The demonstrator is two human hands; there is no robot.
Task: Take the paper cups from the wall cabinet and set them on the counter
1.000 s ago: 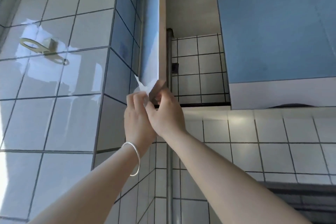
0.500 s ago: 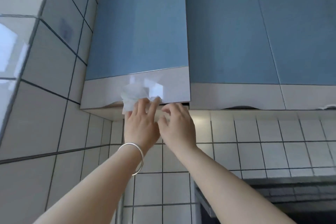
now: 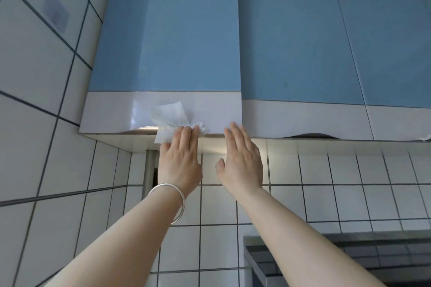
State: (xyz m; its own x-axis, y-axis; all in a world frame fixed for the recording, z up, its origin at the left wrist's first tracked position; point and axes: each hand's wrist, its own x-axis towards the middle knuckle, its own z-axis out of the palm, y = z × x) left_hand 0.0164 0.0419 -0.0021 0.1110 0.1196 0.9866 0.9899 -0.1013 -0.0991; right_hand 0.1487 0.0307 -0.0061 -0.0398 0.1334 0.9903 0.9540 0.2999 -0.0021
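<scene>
A person's two bare hands reach up to a blue wall cabinet door (image 3: 168,30), which sits shut. The left hand (image 3: 179,158), a silver bangle (image 3: 171,198) on its wrist, presses flat fingers (image 3: 186,134) over a crumpled white tissue (image 3: 170,119) at the door's pale lower band, near 12 o'clock from the wrist. The right hand (image 3: 241,158) is spread open and flat, holding nothing, its fingertips (image 3: 233,128) at the door's bottom right corner, toward 3 o'clock from the tissue.

The paper cups are not in view; by the task they would be behind one of these doors, though which one cannot be told. White tiled wall (image 3: 349,182) runs below, and a dark desk edge (image 3: 326,251) shows at 5 o'clock.

Judged from the task, the cups should be very light, thin-walled and easily crushed, likely nested in a stack that can slide apart. A loose wrap around the stack's middle, with the other hand under its base, looks the safer hold. The door must first swing out by its lower edge.
</scene>
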